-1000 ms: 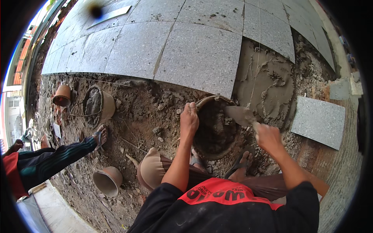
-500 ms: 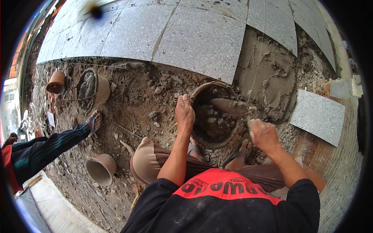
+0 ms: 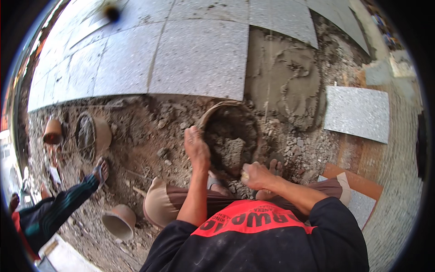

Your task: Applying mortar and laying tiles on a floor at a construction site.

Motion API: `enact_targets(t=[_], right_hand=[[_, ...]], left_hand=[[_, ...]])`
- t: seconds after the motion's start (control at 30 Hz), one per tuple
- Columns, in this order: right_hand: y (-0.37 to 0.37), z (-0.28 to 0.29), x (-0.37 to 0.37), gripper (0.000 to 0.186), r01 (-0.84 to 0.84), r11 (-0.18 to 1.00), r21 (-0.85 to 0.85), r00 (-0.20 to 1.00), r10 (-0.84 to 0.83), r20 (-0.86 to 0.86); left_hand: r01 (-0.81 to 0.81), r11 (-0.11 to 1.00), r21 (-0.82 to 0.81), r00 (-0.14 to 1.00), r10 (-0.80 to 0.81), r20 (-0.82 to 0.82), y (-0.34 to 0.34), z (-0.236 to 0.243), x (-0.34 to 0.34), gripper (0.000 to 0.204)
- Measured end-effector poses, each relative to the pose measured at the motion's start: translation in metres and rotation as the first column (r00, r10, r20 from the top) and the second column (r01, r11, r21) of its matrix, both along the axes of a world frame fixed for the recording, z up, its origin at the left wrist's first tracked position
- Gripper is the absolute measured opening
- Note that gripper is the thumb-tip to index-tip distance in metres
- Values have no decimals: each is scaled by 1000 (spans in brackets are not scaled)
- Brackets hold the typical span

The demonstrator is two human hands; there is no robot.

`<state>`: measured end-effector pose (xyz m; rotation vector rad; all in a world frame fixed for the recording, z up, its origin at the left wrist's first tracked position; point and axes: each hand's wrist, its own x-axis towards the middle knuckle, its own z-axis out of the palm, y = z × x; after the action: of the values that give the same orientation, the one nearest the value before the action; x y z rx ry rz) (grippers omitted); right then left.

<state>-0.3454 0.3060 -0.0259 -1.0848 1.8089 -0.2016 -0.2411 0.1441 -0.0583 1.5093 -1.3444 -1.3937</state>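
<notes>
A round bucket [image 3: 210, 112] of wet grey mortar [image 3: 222, 129] stands on the rubble between my feet. The fingers of my left hand [image 3: 197, 147] are closed over its left rim. At the near right edge, my right hand [image 3: 257, 176] is wrapped round a trowel's handle, which the fist mostly hides. The trowel's blade [image 3: 235, 152] is inside the bucket, so coated with mortar that its outline is hard to make out. Beyond the bucket on the right, a bed of mortar [image 3: 294, 81] is spread beside a large grey speckled tile [image 3: 199, 61].
A loose tile [image 3: 358, 113] lies at right, with a brown board [image 3: 351, 174] nearer me. At left are a mortar-filled bucket [image 3: 103, 135], a small orange-brown bucket [image 3: 53, 131] and a tilted bucket [image 3: 120, 222]. Another person's leg [image 3: 68, 199] reaches in. A string [image 3: 270, 68] crosses the mortar bed.
My right hand has moved left and nearer my body, bringing the trowel down into the bucket's mortar. My left hand stays on the rim. The whole view has shifted.
</notes>
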Motion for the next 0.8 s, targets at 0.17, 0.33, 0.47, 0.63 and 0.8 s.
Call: enact_targets(t=[0.17, 0.33, 0.47, 0.63, 0.8], right_hand=[[5, 3, -7, 28, 20, 992, -125, 998, -12, 64], [12, 14, -32, 30, 104, 973, -205, 993, -91, 69], [35, 53, -79, 25, 107, 964, -245, 978, -146, -148], [30, 76, -112, 23, 286, 931, -227, 837, -358, -413], [23, -17, -158, 28, 516, 851, 100, 754, -396, -524]], left_hand=[[-14, 1000, 4, 992, 13, 122, -26, -18, 18, 34], [-210, 977, 41, 967, 201, 159, -47, -56, 49, 36], [-137, 990, 20, 964, 128, 235, -47, -38, 48, 36], [-161, 987, 0, 953, 155, 259, -50, -33, 48, 38], [-113, 993, 32, 963, 102, 251, -40, -54, 26, 38]])
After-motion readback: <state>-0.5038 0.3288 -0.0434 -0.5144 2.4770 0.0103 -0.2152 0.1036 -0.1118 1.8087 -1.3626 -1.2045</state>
